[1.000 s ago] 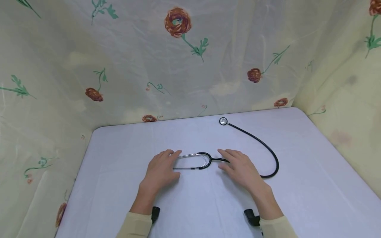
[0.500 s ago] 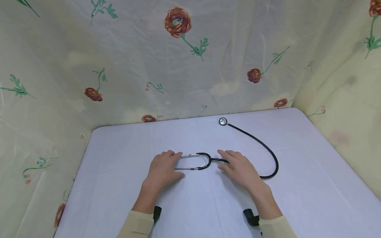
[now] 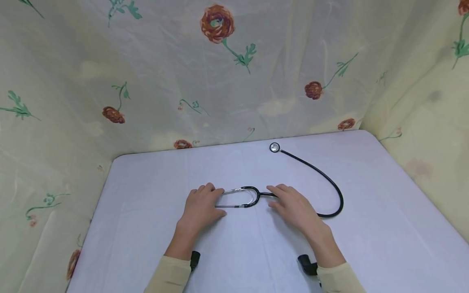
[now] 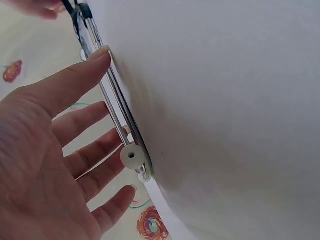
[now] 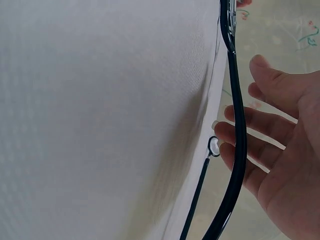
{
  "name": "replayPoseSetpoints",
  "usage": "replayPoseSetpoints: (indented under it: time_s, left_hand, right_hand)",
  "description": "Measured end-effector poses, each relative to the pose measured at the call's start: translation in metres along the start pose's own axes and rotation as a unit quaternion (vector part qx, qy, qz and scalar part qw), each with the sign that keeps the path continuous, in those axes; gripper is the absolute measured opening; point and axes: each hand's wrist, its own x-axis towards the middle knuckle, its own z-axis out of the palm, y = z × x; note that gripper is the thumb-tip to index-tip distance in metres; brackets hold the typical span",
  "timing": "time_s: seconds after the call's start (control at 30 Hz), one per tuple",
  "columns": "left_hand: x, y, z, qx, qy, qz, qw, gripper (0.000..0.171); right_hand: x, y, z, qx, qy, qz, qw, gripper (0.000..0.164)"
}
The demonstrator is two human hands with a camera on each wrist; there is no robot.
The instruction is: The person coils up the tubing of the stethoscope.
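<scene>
I see the floral curtain (image 3: 220, 81) hung behind and to both sides of the pale surface (image 3: 146, 228). On that surface lies the stethoscope (image 3: 253, 197), near the middle, its black tube (image 3: 329, 183) looping out to my right and back to the chest piece (image 3: 274, 147) near the far edge. My left hand (image 3: 200, 209) lies flat over the metal ear tubes (image 3: 232, 198), fingers (image 4: 75, 85) straight and spread, gripping nothing; the wrist view shows the earpiece (image 4: 130, 154) just beside them. My right hand (image 3: 294, 207) hovers palm down over the tube beside the fork, fingers (image 5: 260, 125) relaxed and extended, not closed round it.
</scene>
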Motion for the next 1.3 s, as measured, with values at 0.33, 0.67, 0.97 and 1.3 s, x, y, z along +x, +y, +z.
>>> replayPoseSetpoints:
  time_s: [0.33, 0.67, 0.97, 1.3]
  left_hand:
    - [0.002, 0.003, -0.002, 0.015, -0.016, 0.004, 0.9998, 0.064]
    - [0.002, 0.004, -0.001, 0.016, -0.016, 0.006, 0.9997, 0.064]
    - [0.005, 0.005, 0.000, 0.031, -0.017, 0.017, 0.9992, 0.063]
    - [0.004, 0.007, -0.001, 0.037, -0.017, 0.020, 0.9990, 0.064]
  right_hand:
    - [0.003, -0.001, 0.001, -0.006, 0.013, -0.001, 1.000, 0.035]
    - [0.007, -0.005, -0.002, 0.003, 0.047, 0.001, 0.999, 0.020]
    - [0.011, -0.007, -0.006, 0.014, 0.080, -0.001, 0.997, 0.015]
    - [0.007, -0.008, -0.007, 0.027, 0.115, -0.004, 0.993, 0.012]
